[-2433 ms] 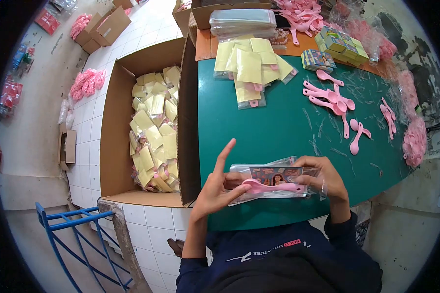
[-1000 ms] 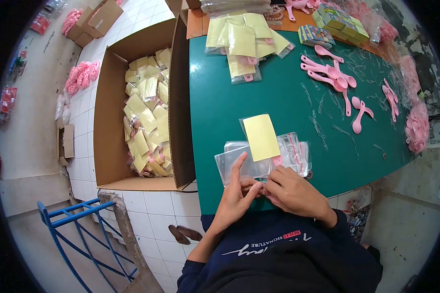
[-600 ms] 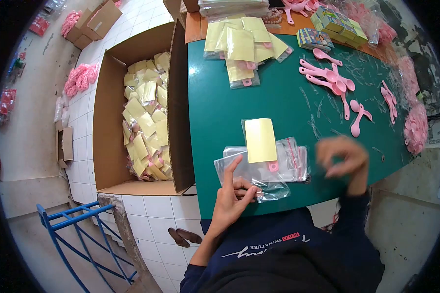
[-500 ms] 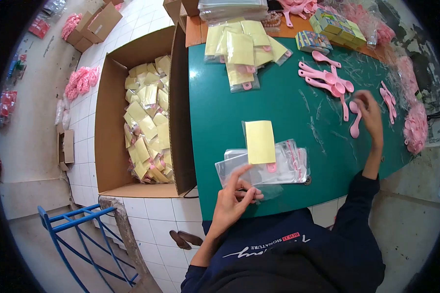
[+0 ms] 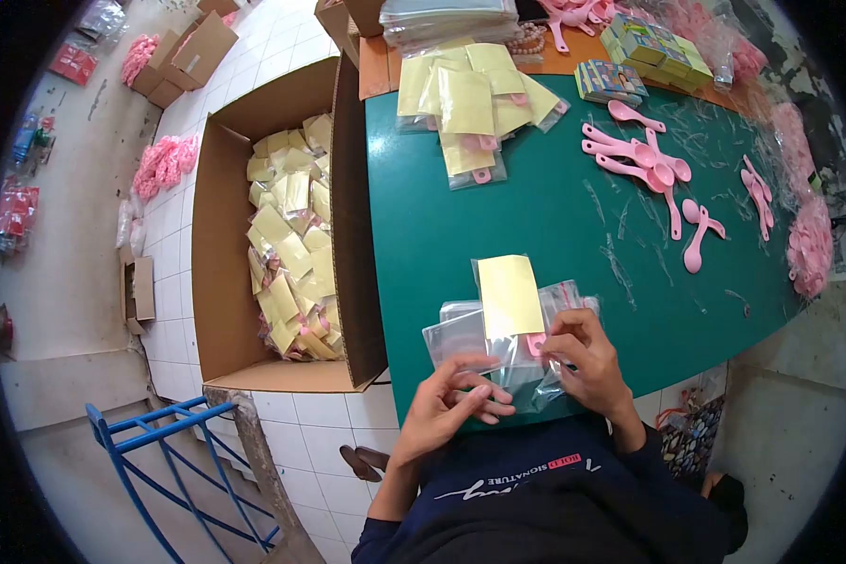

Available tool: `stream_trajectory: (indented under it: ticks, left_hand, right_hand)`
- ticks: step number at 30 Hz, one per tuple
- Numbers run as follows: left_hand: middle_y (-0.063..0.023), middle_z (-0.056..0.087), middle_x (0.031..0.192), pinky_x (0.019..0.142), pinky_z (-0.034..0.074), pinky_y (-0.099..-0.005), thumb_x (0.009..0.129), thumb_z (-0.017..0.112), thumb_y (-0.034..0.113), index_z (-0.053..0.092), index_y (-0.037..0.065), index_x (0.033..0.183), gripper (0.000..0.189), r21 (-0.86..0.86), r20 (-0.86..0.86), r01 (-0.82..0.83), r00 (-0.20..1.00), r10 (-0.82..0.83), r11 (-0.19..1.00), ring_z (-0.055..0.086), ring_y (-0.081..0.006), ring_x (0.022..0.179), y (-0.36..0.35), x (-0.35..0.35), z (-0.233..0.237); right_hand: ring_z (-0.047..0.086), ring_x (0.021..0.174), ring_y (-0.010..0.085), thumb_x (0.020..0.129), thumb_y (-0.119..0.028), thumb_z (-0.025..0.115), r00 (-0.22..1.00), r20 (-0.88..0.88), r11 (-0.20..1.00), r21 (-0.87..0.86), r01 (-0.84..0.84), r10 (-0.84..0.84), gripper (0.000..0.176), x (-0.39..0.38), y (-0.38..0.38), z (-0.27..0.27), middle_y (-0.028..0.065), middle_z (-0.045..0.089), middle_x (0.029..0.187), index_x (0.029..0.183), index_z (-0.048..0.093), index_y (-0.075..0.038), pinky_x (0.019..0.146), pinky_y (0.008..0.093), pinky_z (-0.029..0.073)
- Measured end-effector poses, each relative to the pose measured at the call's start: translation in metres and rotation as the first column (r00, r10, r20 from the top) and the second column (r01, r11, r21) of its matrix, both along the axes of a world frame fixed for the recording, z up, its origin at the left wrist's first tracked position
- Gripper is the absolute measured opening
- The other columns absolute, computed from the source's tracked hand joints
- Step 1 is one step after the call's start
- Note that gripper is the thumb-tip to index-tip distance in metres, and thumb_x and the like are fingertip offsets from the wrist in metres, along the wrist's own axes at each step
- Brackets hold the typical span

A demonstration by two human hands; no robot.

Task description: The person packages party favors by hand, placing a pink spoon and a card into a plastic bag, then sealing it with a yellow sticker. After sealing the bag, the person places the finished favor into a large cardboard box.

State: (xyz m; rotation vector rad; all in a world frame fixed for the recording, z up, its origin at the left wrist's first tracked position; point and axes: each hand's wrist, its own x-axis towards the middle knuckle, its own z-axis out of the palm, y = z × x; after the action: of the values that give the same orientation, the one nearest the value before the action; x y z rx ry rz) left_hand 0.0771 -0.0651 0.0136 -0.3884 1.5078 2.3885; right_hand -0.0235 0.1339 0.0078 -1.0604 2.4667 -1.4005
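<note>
A clear plastic bag with a pale yellow card (image 5: 511, 299) and a pink spoon handle (image 5: 537, 344) inside lies over a pile of clear plastic bags (image 5: 455, 336) near the table's front edge. My right hand (image 5: 590, 365) is at its right, thumb and fingers pinched on the bag's loose clear end beside the handle. To the left of that end, my left hand (image 5: 453, 406) has its fingers loosely bent and apart, fingertips right at the plastic.
Pink spoons (image 5: 644, 162) and plastic scraps are at the right of the green table (image 5: 498, 221). Packed bags (image 5: 465, 103) lie at the back, near small booklets (image 5: 611, 82). Left of the table stands a cardboard box (image 5: 365, 254) of packed bags, behind a blue metal rack (image 5: 164, 432).
My right hand has come from the spoons at the right to the bag. Two pink spoons now lie crossed where it was. My left hand has stayed by the bag.
</note>
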Motion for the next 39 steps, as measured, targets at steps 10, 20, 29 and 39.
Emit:
stream_trajectory:
  ticks: [10, 20, 29, 39]
  left_hand:
    - [-0.0086, 0.063, 0.090, 0.069, 0.053, -0.0249, 0.078, 0.067, -0.002, 0.059, -0.003, 0.090, 0.015, -0.670, -0.225, -0.082, 0.969, -0.097, 0.737, 0.064, -0.0133, 0.079, 0.006, -0.014, -0.008]
    - [-0.0065, 0.061, 0.088, 0.064, 0.054, -0.0246, 0.077, 0.070, 0.003, 0.059, -0.001, 0.088, 0.016, -0.550, -0.141, -0.131, 0.988, 0.063, 0.825, 0.064, -0.0132, 0.076, 0.021, -0.015, -0.018]
    - [-0.0061, 0.056, 0.093, 0.061, 0.052, -0.0214, 0.083, 0.063, -0.001, 0.051, -0.001, 0.099, 0.020, -0.425, -0.039, -0.244, 0.967, 0.252, 0.872, 0.058, -0.0095, 0.078, 0.033, -0.015, -0.015]
    - [-0.0073, 0.054, 0.102, 0.058, 0.050, -0.0192, 0.084, 0.060, -0.002, 0.049, 0.004, 0.122, 0.040, -0.490, -0.061, -0.143, 0.990, 0.130, 0.860, 0.056, -0.0091, 0.082, 0.027, -0.013, -0.008]
  right_hand:
    - [0.059, 0.086, 0.0161, 0.074, 0.002, 0.070, 0.960, 0.273, 0.998, -0.049, -0.051, 0.062, 0.017, -0.004, 0.010, 0.008, 0.0119, 0.047, 0.109, 0.087, 0.060, -0.001, 0.072, 0.0280, 0.052]
    - [0.063, 0.074, 0.0121, 0.087, -0.001, 0.058, 0.610, 0.786, 0.932, -0.142, 0.334, -0.099, 0.011, 0.008, 0.001, -0.005, 0.0084, 0.059, 0.085, 0.092, 0.051, 0.005, 0.066, 0.0244, 0.055]
    - [0.063, 0.073, 0.0116, 0.086, 0.002, 0.058, 0.666, 0.710, 0.879, -0.144, 0.454, -0.227, 0.010, 0.013, -0.008, -0.006, 0.0088, 0.061, 0.083, 0.092, 0.051, 0.004, 0.061, 0.0231, 0.054]
    - [0.062, 0.072, 0.0095, 0.084, 0.003, 0.059, 0.722, 0.662, 0.944, -0.066, 0.323, -0.201, 0.034, 0.008, -0.010, 0.001, 0.0077, 0.060, 0.090, 0.118, 0.058, 0.000, 0.060, 0.0213, 0.052]
